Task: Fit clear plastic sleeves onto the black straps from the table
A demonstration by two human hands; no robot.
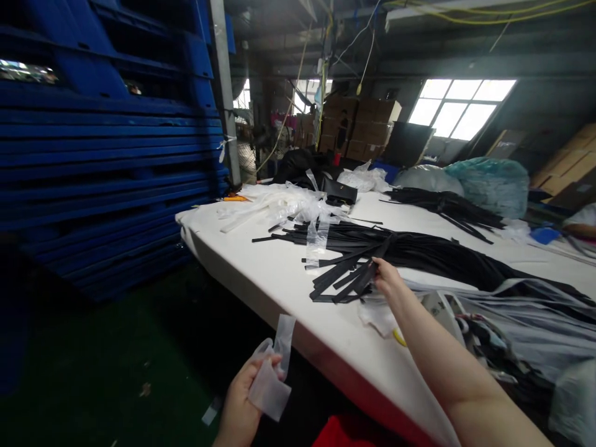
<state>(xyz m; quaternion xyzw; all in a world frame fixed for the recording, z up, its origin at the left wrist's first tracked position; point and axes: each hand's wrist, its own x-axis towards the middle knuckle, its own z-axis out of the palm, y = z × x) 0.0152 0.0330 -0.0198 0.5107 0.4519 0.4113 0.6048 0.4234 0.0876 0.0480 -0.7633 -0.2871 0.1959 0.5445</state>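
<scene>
My left hand (242,397) is low in the view, off the table's near edge, closed on a crumpled piece of clear plastic film (272,375). My right hand (387,279) reaches out over the white table (261,273) and pinches the ends of a bundle of flat black straps (347,279). More black straps (419,248) lie spread in a long heap behind that hand. Loose clear plastic wrappers (298,208) lie beyond the straps.
Stacked blue plastic pallets (107,143) stand at the left beside a dark green floor (116,372). A second heap of black straps (442,205), bagged goods (493,183) and cardboard boxes (363,127) sit at the far side. Grey fabric and clutter (503,310) crowd the right.
</scene>
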